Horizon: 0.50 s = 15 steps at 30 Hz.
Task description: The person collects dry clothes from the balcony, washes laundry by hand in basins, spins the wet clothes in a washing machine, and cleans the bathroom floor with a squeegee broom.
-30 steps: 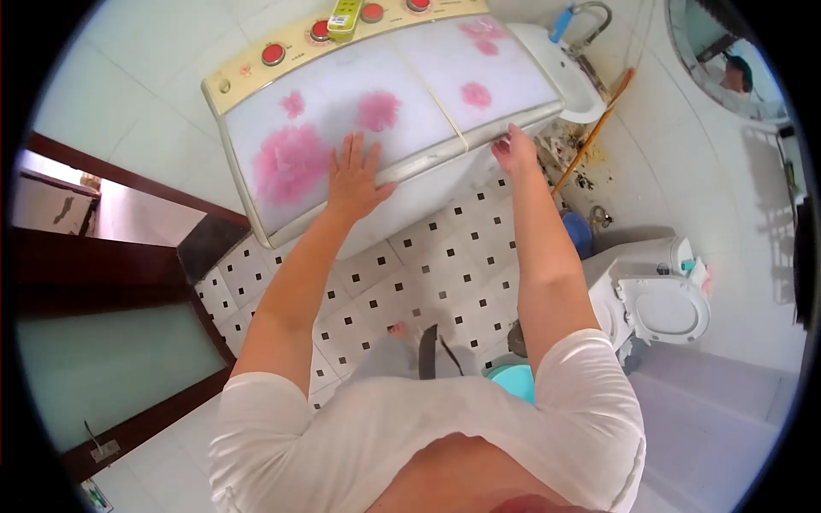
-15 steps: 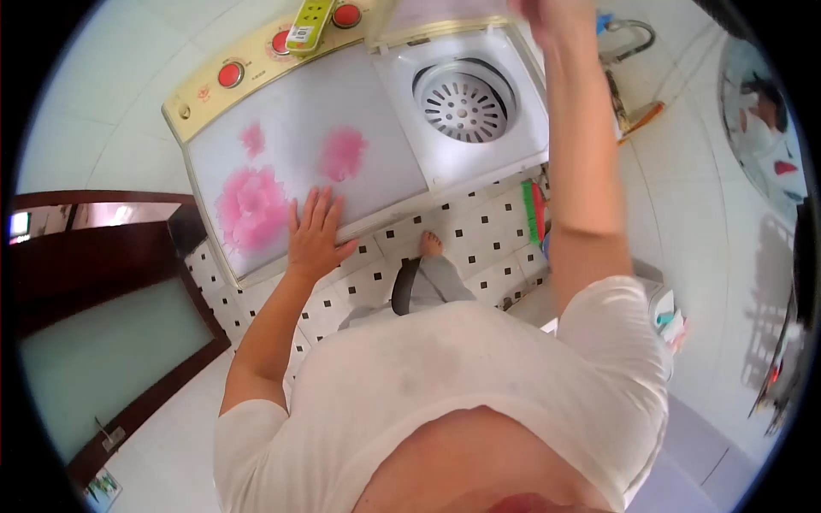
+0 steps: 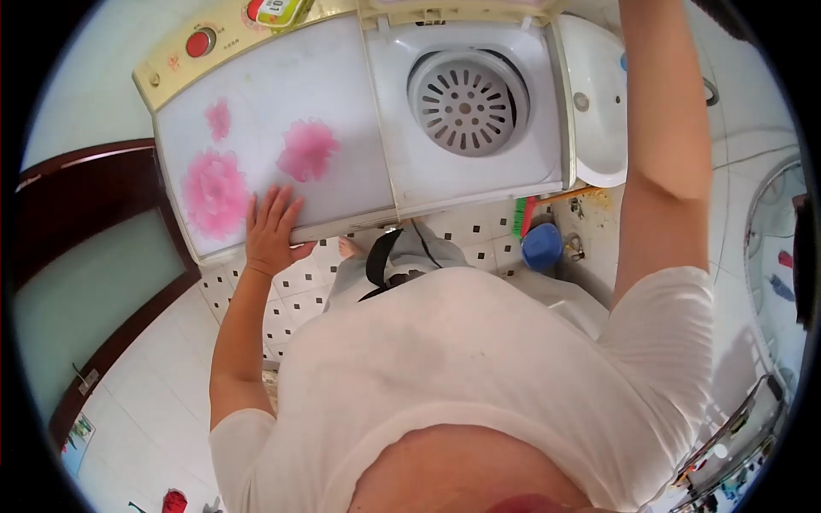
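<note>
My left hand (image 3: 274,229) lies flat on the front edge of a closed washing machine lid (image 3: 333,94), its fingers spread and holding nothing. Pink flowers decorate this lid. Beside it, the round spin tub (image 3: 464,108) of the same twin-tub machine stands uncovered, showing a slotted grey disc inside. The spin side's cover (image 3: 462,12) is raised at the back. My right forearm reaches up past a white washbasin (image 3: 600,128) and out through the top edge, so the hand itself is hidden from view.
A yellow-green power strip (image 3: 284,10) rests on the control panel (image 3: 171,56) near a red knob (image 3: 201,42). Below the machine's right side are a blue basin (image 3: 542,247) and a green-and-red brush (image 3: 523,217). A dark-framed glass door (image 3: 94,282) stands at left.
My right arm has swung rightward and its hand has left the top of the picture. The view has shifted, bringing the washbasin into sight. My left hand stays on the lid.
</note>
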Available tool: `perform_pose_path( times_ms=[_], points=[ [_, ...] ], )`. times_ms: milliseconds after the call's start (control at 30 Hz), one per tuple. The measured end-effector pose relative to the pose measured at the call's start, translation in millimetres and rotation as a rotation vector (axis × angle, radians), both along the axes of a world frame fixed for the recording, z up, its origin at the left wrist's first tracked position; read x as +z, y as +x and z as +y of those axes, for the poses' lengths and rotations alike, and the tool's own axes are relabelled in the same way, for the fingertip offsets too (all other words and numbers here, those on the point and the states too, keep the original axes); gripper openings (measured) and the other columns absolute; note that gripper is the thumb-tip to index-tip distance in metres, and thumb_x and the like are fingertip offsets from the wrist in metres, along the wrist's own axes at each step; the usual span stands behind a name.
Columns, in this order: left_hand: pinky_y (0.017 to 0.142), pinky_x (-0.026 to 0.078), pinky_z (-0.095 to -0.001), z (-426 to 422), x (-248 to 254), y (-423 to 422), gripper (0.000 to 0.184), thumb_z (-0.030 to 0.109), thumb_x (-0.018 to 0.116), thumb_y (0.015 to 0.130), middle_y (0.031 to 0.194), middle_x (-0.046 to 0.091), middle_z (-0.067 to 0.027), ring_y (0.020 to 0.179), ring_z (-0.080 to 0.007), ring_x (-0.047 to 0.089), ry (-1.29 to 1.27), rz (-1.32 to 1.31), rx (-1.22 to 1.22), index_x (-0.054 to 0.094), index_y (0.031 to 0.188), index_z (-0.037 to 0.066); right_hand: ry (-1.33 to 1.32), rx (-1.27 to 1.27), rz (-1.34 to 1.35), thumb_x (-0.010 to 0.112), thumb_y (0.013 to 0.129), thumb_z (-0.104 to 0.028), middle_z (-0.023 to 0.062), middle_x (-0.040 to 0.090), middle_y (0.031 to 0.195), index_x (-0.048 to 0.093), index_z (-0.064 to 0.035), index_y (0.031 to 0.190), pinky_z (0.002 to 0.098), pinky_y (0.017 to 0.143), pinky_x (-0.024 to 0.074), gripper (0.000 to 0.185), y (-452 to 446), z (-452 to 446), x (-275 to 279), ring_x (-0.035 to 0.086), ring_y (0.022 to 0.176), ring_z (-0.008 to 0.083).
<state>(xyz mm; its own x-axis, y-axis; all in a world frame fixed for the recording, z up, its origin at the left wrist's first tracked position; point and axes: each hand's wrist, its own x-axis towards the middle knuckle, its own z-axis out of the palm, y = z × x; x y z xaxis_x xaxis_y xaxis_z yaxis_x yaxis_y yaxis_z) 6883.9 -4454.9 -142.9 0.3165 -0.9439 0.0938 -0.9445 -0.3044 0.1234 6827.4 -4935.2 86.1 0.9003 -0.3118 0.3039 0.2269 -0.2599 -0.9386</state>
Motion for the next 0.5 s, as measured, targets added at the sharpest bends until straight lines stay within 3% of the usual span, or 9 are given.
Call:
perform_pose_path(
  times_ms=[100, 167, 200, 267, 367, 500],
  points=[
    [0.104, 0.020, -0.0527, -1.0, 0.6, 0.8, 0.065, 0.049, 0.060, 0.071, 0.135, 0.040, -0.0109, 0.127, -0.0297, 0.034, -0.034, 0.010, -0.006, 0.048, 0.122, 0.011, 0.007, 0.206, 0.514, 0.054, 0.085, -0.027, 0.0082, 0.060, 0.102, 0.056, -0.0060, 0.110, 0.0290, 0.071, 0.0480, 0.033, -32.4, 11.9, -83.0, 0.058, 0.081, 0.0131],
    [0.104, 0.020, -0.0533, -1.0, -1.3, 1.8, 0.065, 0.049, 0.059, 0.071, 0.134, 0.040, -0.0110, 0.127, -0.0299, 0.034, -0.033, 0.009, -0.002, 0.048, 0.122, 0.010, -0.049, 0.294, 0.883, 0.055, 0.084, -0.028, 0.0064, 0.061, 0.105, 0.056, -0.0082, 0.114, 0.0279, 0.067, 0.0476, 0.036, -52.8, 24.1, -186.4, 0.059, 0.078, 0.0096],
    [0.104, 0.020, -0.0536, 1.7, -1.4, 2.7, 0.065, 0.050, 0.059, 0.071, 0.134, 0.040, -0.0111, 0.127, -0.0300, 0.034, -0.024, 0.008, -0.008, 0.048, 0.122, 0.010, -0.164, 0.325, 1.094, 0.055, 0.084, -0.026, 0.0104, 0.060, 0.105, 0.055, -0.0044, 0.114, 0.0320, 0.074, 0.0478, 0.037, -62.1, 28.0, -250.4, 0.061, 0.085, 0.0171],
    [0.103, 0.021, -0.0540, 0.4, -1.3, 2.7, 0.064, 0.049, 0.059, 0.072, 0.134, 0.040, -0.0114, 0.127, -0.0302, 0.033, -0.027, 0.006, -0.011, 0.048, 0.121, 0.009, -0.835, 0.231, 0.886, 0.051, 0.084, -0.021, 0.0179, 0.060, 0.103, 0.052, -0.0066, 0.117, 0.0399, 0.085, 0.0440, 0.036, -83.2, 39.7, -326.3, 0.058, 0.096, 0.0329],
    [0.103, 0.020, -0.0543, 1.8, -3.8, 1.9, 0.065, 0.049, 0.059, 0.071, 0.134, 0.039, -0.0118, 0.127, -0.0307, 0.033, -0.008, 0.015, 0.000, 0.048, 0.121, 0.009, -0.694, 0.202, 1.120, 0.051, 0.085, -0.024, 0.0211, 0.060, 0.099, 0.042, -0.0087, 0.124, 0.0419, 0.085, 0.0434, 0.044, -73.2, 54.7, -322.4, 0.057, 0.095, 0.0377],
    [0.103, 0.020, -0.0545, 1.7, -2.5, 5.6, 0.067, 0.050, 0.059, 0.070, 0.136, 0.037, -0.0114, 0.128, -0.0311, 0.031, 0.012, 0.022, -0.004, 0.047, 0.121, 0.009, -0.598, 0.211, 1.168, 0.054, 0.083, -0.035, 0.0215, 0.060, 0.101, 0.033, -0.0106, 0.125, 0.0424, 0.084, 0.0428, 0.052, -56.1, 48.2, -308.1, 0.057, 0.095, 0.0366]
  ],
)
